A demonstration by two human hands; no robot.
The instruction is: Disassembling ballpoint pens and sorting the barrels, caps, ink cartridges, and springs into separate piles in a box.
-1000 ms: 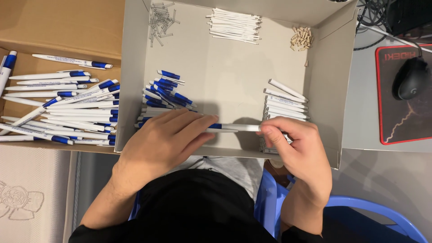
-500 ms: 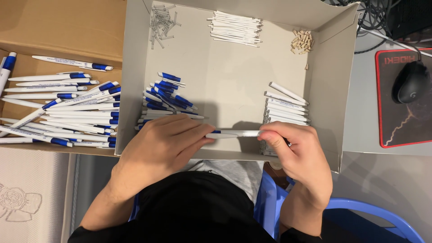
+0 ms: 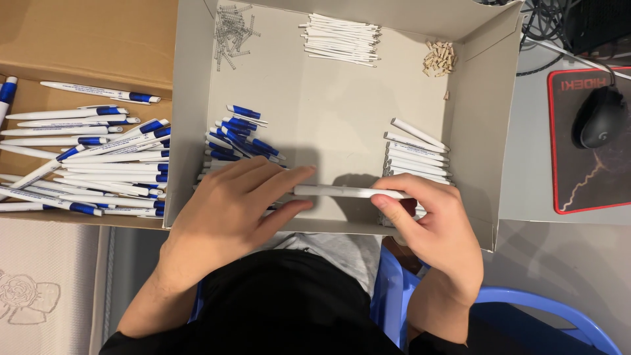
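A white pen barrel point(image 3: 345, 192) is held level between both hands just above the floor of a shallow grey cardboard tray point(image 3: 328, 118), near the tray's 6 o'clock edge. The left hand point(image 3: 227, 213) is closed on the barrel's left end, thumb below and fingers laid along it; the right hand point(image 3: 430, 227) has its thumb and fingertips clamped on the right end.

Inside the tray, blue pen parts point(image 3: 240, 138) are heaped at 9 o'clock, just above the left hand, and white barrels point(image 3: 417, 154) are stacked at 3 o'clock, just above the right hand. Thin white refills point(image 3: 342, 46) are laid at 12 o'clock, small springs point(image 3: 233, 33) at 11 o'clock, and small tan pieces point(image 3: 439, 58) at 1 o'clock.

At 9 o'clock of the tray, a brown cardboard box point(image 3: 85, 39) is filled with assembled white-and-blue pens point(image 3: 92, 164). At 3 o'clock, a black computer mouse point(image 3: 599, 121) is seen on a red-edged mouse pad point(image 3: 585, 177) on a grey desk surface point(image 3: 526, 190). A blue plastic chair point(image 3: 526, 312) is seen at 5 o'clock, below the person's dark sleeves.
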